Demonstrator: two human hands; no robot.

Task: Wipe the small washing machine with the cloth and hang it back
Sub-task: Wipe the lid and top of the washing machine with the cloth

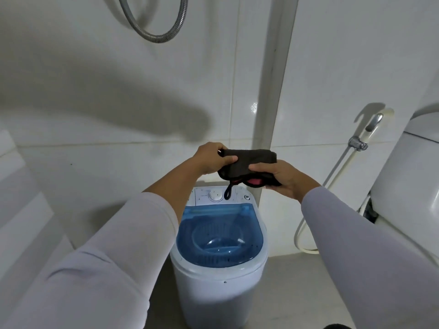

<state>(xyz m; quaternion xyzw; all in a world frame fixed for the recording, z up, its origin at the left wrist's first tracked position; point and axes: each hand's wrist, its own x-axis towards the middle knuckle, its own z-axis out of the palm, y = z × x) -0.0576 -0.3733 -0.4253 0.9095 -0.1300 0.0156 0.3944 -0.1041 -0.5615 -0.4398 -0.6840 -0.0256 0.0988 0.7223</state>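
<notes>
A small white washing machine with a clear blue lid stands on the floor against the tiled wall. Above its control panel I hold a dark folded cloth with both hands. My left hand grips the cloth's left end, my right hand grips its lower right side. A dark hanging loop dangles from the cloth over the white dial. A bit of pink shows at the cloth's underside.
A toilet stands at the right. A bidet sprayer hangs on the wall beside it, its hose looping to the floor. A metal shower hose hangs at the top. A vertical white pipe runs behind the machine.
</notes>
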